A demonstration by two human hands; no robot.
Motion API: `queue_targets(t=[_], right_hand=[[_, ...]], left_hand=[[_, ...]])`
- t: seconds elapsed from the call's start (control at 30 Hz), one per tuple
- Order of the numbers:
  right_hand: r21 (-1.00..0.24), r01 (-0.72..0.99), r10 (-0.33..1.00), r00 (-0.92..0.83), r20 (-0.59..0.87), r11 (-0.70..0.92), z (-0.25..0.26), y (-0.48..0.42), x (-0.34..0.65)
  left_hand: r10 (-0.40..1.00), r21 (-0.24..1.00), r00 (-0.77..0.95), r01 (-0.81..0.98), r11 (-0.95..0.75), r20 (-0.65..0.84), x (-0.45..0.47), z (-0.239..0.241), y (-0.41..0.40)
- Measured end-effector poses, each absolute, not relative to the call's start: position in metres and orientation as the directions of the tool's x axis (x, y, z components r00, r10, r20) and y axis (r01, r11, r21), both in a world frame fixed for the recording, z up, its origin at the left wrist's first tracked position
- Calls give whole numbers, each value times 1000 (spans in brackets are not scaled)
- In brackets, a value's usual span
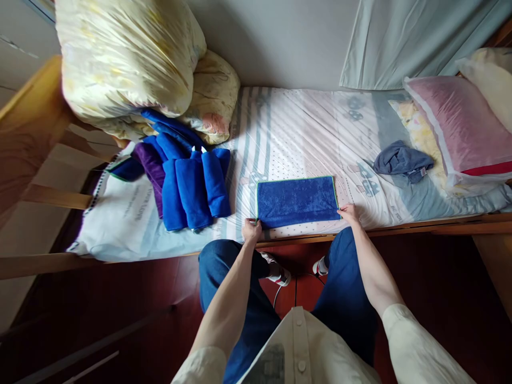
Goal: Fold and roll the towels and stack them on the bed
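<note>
A dark blue towel with a light green edge lies flat on the bed in front of my knees, in a long rectangle that looks folded. My left hand pinches its near left corner. At the near right corner, my right hand grips the edge between thumb and fingers. To the left sits a pile of rolled bright blue towels, with a purple towel beside them.
Yellow bedding is heaped at the back left. A crumpled grey-blue cloth lies on the right, near a pink pillow. The wooden bed rail runs along the near side, and wooden posts stand at the left.
</note>
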State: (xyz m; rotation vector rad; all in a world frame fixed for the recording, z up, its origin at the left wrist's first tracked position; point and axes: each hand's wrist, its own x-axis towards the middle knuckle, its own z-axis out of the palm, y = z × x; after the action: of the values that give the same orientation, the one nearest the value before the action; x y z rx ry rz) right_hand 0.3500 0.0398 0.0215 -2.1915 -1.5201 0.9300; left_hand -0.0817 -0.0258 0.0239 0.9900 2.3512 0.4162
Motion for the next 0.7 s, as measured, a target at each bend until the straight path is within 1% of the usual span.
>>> queue_targets(t=[0.13, 0.23, 0.3, 0.37, 0.43, 0.47, 0.5, 0.57, 0.63, 0.7], right_hand=[[-566, 760, 947, 226, -229, -318, 45, 28, 354], [-555, 792, 966, 187, -177, -255, 60, 15, 361], [-548, 808, 976, 158, -149, -215, 67, 8, 363], [-540, 830, 990, 102, -102, -141, 72, 2, 363], [-537, 843, 998, -6, -55, -25, 77, -1, 361], [-539, 841, 997, -70, -44, 36, 78, -2, 358], [-543, 835, 990, -130, -46, 84, 79, -2, 356], [-550, 825, 972, -214, -93, 129, 81, -1, 351], [-542, 830, 953, -255, -162, 130, 80, 1, 347], [-523, 845, 936, -266, -232, 111, 77, 4, 344]], left_hand=[[770, 527, -576, 580, 621, -273, -69, 42, -45], [813, 561, -549, 618, 551, -194, -63, 53, -58], [878, 597, -459, 668, 444, -138, -63, 56, -63], [950, 630, -301, 723, 285, -83, -65, 56, -65], [984, 636, -166, 752, 170, -66, -67, 51, -65], [988, 631, -134, 760, 154, -79, -68, 49, -65], [986, 622, -132, 765, 169, -105, -68, 45, -65], [975, 599, -159, 769, 222, -158, -68, 40, -64], [967, 580, -178, 775, 252, -182, -66, 36, -63], [967, 559, -183, 790, 252, -176, -65, 34, -61]])
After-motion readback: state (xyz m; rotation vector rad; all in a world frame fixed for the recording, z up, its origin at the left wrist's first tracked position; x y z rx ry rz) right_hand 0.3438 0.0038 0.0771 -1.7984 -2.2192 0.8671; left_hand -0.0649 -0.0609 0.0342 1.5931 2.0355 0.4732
